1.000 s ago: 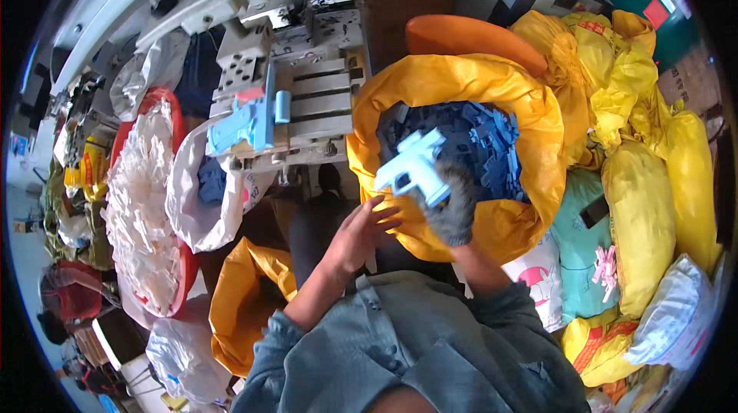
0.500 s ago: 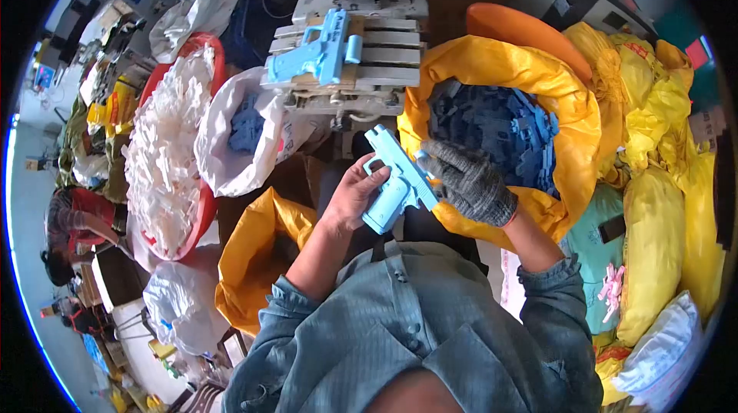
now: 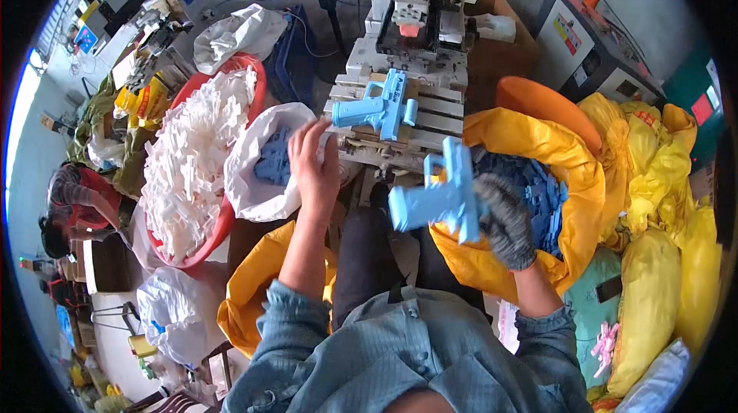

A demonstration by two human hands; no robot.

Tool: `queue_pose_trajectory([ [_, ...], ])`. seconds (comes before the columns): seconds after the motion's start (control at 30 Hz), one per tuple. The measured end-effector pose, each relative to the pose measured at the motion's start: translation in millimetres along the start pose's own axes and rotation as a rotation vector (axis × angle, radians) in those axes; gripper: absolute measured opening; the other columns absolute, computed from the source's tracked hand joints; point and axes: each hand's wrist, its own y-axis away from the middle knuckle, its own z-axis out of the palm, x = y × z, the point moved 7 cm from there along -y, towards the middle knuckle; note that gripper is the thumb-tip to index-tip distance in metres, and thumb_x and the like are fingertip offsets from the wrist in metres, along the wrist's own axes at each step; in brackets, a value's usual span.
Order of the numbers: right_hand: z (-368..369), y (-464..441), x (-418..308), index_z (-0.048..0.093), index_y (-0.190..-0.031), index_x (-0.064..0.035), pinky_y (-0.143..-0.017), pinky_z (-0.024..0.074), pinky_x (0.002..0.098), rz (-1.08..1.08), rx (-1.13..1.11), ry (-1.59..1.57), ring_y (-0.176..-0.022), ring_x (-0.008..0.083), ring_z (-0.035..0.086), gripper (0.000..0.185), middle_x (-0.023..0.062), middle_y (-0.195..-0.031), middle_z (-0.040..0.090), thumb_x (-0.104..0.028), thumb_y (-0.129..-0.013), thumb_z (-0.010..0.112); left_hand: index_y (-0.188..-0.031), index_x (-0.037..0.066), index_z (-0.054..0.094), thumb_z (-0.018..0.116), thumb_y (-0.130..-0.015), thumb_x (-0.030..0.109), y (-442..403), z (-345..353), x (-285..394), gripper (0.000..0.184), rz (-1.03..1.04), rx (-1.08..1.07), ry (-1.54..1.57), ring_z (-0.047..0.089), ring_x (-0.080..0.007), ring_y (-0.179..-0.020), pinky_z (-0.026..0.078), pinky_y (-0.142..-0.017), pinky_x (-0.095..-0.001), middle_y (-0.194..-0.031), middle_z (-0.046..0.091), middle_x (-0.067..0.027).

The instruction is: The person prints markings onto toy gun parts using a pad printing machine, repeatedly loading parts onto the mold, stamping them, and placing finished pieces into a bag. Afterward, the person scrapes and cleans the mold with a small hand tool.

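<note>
Holding one blue pistol (image 3: pixel 455 199), right hand (image 3: pixel 507 221); second pistol (image 3: pixel 369 111) on machine (image 3: pixel 441 119).

The held gun (image 3: pixel 442 196) looks like plastic, smooth, with a soft shine; the other gun (image 3: pixel 375 109) shows the same finish. The glove (image 3: pixel 505 219) is of knitted cloth, matt and rough. The machine (image 3: pixel 369 57) is of metal, its slats (image 3: pixel 441 111) dull and worn. The yellow sack (image 3: pixel 530 132) appears to be smooth plastic with glossy folds, while the white sack (image 3: pixel 240 182) is more matt. The shirt (image 3: pixel 369 336) is matt, wrinkled cloth.
</note>
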Motion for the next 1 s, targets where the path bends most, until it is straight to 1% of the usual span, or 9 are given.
queue_pose_trajectory([
  [0.13,-16,-12,38,0.051,-0.121,-0.0015,-0.098,0.0348,0.035,0.361,0.35,-0.155,-0.114,0.0248,0.048,0.044,0.0122,-0.122,0.052,-0.029,-0.087,0.053,-0.093,0.005,0.062,0.055,-0.085,0.015,-33,79,-13,0.015,0.069,-0.347,0.04,0.057,-0.0337,-0.086,0.043,-0.081,-0.0384,-0.091,0.062,-0.016],
  [0.27,-9,-41,57,0.051,-0.12,0.0025,-0.099,0.0351,0.0332,0.307,0.543,-0.473,-0.111,0.0193,0.05,0.04,0.0105,-0.12,0.054,-0.023,-0.09,0.052,-0.081,0.006,0.065,0.057,-0.084,0.02,-62,67,-15,0.016,0.051,-0.19,-0.057,0.059,-0.0344,-0.071,0.047,-0.065,-0.0382,-0.076,0.062,-0.0159],
  [0.43,16,-116,35,0.052,-0.121,-0.0064,-0.089,0.0426,0.0331,-0.038,0.317,-0.018,-0.111,0.0214,0.05,0.038,0.0096,-0.118,0.053,-0.03,-0.091,0.045,-0.07,-0.002,0.055,0.055,-0.088,0.023,-46,-22,-80,0.031,-0.536,0.117,0.37,0.036,-0.0055,-0.056,0.032,-0.049,-0.0251,-0.056,0.041,-0.0013],
  [0.63,84,-152,53,0.054,-0.117,-0.019,-0.078,0.0467,0.0398,-0.112,-0.182,0.657,-0.096,0.0282,0.053,0.039,0.01,-0.105,0.05,-0.019,-0.079,0.059,-0.074,-0.003,0.059,0.054,-0.087,0.021,115,-108,-179,0.027,-0.661,0.089,-0.053,0.046,-0.0104,-0.056,0.04,-0.053,-0.0291,-0.058,0.054,-0.0081],
  [0.73,84,-153,55,0.054,-0.117,-0.0195,-0.08,0.0461,0.04,-0.094,-0.249,0.515,-0.096,0.0287,0.053,0.041,0.0094,-0.106,0.05,-0.02,-0.076,0.061,-0.075,-0.002,0.06,0.053,-0.087,0.023,185,-149,-183,0.029,-0.816,-0.019,-0.09,0.046,-0.0154,-0.052,0.039,-0.052,-0.0311,-0.058,0.053,-0.011],
  [0.8,86,-143,50,0.054,-0.116,-0.0168,-0.085,0.0436,0.0415,-0.251,-0.109,0.611,-0.098,0.0306,0.052,0.044,0.0108,-0.114,0.048,-0.016,-0.073,0.06,-0.083,-0.002,0.063,0.052,-0.088,0.028,251,-174,-225,0.032,-0.981,-0.178,-0.387,0.053,-0.023,-0.058,0.043,-0.058,-0.0332,-0.067,0.061,-0.0131],
  [0.83,70,-137,31,0.054,-0.116,-0.0149,-0.086,0.0438,0.041,-0.287,0.064,0.619,-0.103,0.0305,0.051,0.043,0.0122,-0.118,0.048,-0.017,-0.073,0.06,-0.086,-0.002,0.064,0.052,-0.088,0.03,264,-182,-223,0.034,-0.829,-0.15,-0.422,0.056,-0.0264,-0.063,0.044,-0.062,-0.0346,-0.074,0.062,-0.0148],
  [0.87,56,-121,16,0.057,-0.11,-0.0155,-0.081,0.0456,0.04,-0.254,0.201,0.588,-0.095,0.0294,0.054,0.029,0.012,-0.114,0.048,-0.015,-0.082,0.051,-0.09,-0.001,0.064,0.052,-0.088,0.033,269,-186,-218,0.037,-0.68,-0.11,-0.441,0.059,-0.0298,-0.069,0.046,-0.066,-0.0361,-0.08,0.064,-0.0166],
  [1.0,43,-37,-9,0.062,-0.098,-0.0113,-0.077,0.0452,0.0421,-0.105,0.343,0.281,-0.087,0.0285,0.055,0.021,0.0112,-0.1,0.055,-0.014,-0.077,0.06,-0.096,-0.002,0.064,0.053,-0.088,0.035,290,-182,-233,0.039,-0.875,-0.314,-0.478,0.061,-0.033,-0.079,0.047,-0.073,-0.0386,-0.088,0.064,-0.0193],
])
